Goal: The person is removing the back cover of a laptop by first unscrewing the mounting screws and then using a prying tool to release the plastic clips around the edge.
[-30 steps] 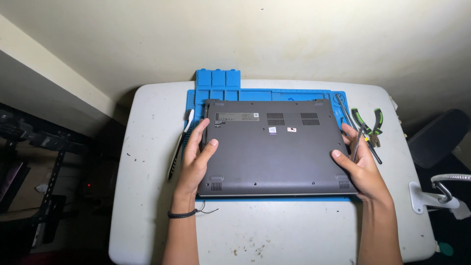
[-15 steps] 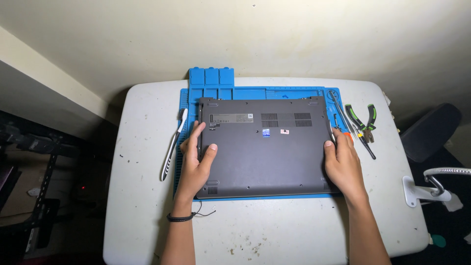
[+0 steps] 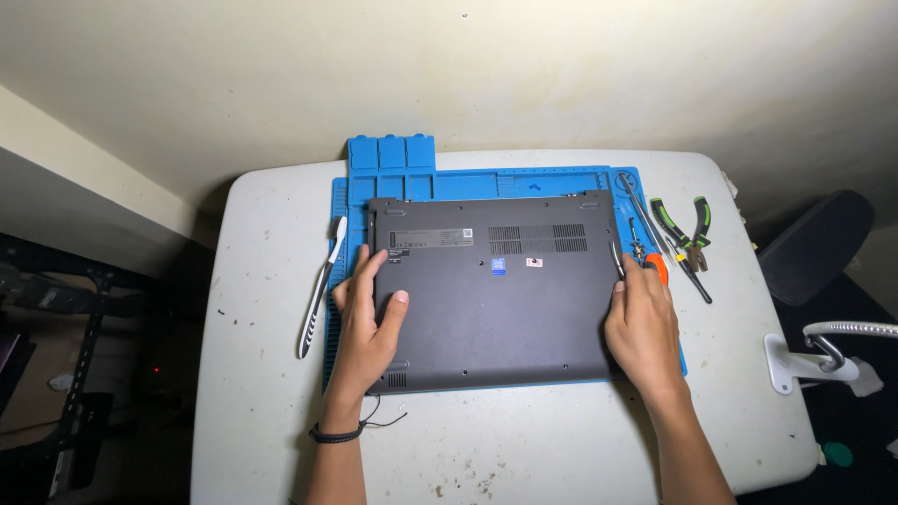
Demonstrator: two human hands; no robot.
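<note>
A dark grey laptop (image 3: 496, 299) lies bottom-up on a blue work mat (image 3: 486, 182) on a white table (image 3: 262, 393). My left hand (image 3: 367, 323) grips its left edge, fingers over the side and thumb on the base; a black band circles that wrist. My right hand (image 3: 641, 327) holds the laptop's right edge, fingers curled on the side. Its fingertips are close to an orange-handled screwdriver (image 3: 659, 266) lying on the mat's right strip.
A white and black toothbrush (image 3: 321, 290) lies left of the laptop. Green-handled pliers (image 3: 690, 229) and slim metal tools (image 3: 641, 210) lie at the right. Blue tray compartments (image 3: 391, 154) sit at the mat's far edge. A white clamp arm (image 3: 823, 351) and a dark chair (image 3: 814, 243) stand beside the table.
Both hands have stayed on the laptop's sides. My right hand has slid a little nearer along the right edge, and my head view has shifted slightly.
</note>
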